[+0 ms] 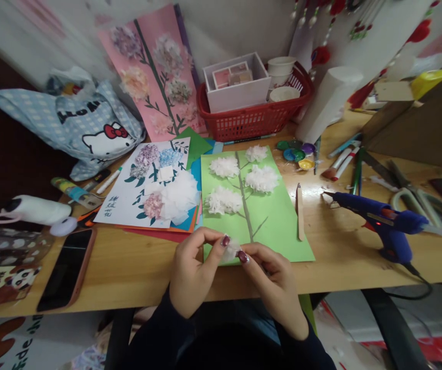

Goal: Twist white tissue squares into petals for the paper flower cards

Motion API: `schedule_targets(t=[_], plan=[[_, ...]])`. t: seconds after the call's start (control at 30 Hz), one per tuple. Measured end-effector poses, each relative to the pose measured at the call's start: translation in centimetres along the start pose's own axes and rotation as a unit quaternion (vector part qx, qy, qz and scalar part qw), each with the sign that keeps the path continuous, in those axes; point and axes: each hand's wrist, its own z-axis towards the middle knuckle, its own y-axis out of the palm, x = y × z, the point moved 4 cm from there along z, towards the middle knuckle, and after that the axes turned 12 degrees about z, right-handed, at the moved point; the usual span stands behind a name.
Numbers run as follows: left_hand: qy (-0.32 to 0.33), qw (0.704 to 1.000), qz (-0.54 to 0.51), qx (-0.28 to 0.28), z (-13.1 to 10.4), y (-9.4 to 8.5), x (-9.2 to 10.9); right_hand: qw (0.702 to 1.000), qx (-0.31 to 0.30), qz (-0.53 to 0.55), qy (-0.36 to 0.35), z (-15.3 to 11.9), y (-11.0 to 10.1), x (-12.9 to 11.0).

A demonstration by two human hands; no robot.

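Between the fingertips of my left hand [197, 264] and my right hand [272, 275] is a small piece of sheer white tulle [230, 252]. Both hands pinch it just over the lower edge of a green sheet [286, 234]. On that sheet a grey-brown stem [243, 198] is drawn, with fluffy white flowers [224, 200] attached at its branches. To the left lies a white sheet [122, 205] with painted flowers, and a loose pile of white tulle [182, 198] rests on it. Whether the held piece is folded or gathered is hard to make out.
On the right lie a blue hot glue gun [378, 213] with a red light, scissors [436, 205], a wooden stick [300, 213] and paint pots [293, 153]. A red basket [239, 126] stands behind. Toward the left are a phone [66, 270] and a checked bag [101, 123].
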Motion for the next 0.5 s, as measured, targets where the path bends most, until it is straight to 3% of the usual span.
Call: schedule_targets(t=[0.23,0.33,0.4,0.5], plan=[[-0.045,0.992,-0.042,0.108,0.5,-1.1,-0.8,1.000,0.012,-0.022,0.002,0.0,0.0,0.1],[-0.080,0.976,-0.132,0.155,0.8,-1.8,-1.7,1.000,0.012,-0.016,0.003,-0.1,0.0,0.2],[-0.124,0.956,-0.246,0.103,1.2,-1.6,-2.2,1.000,0.011,-0.014,0.004,-0.1,0.0,0.3],[-0.189,0.914,-0.355,-0.057,1.5,-0.7,-1.8,1.000,0.007,-0.022,0.000,-0.1,-0.1,0.4]])
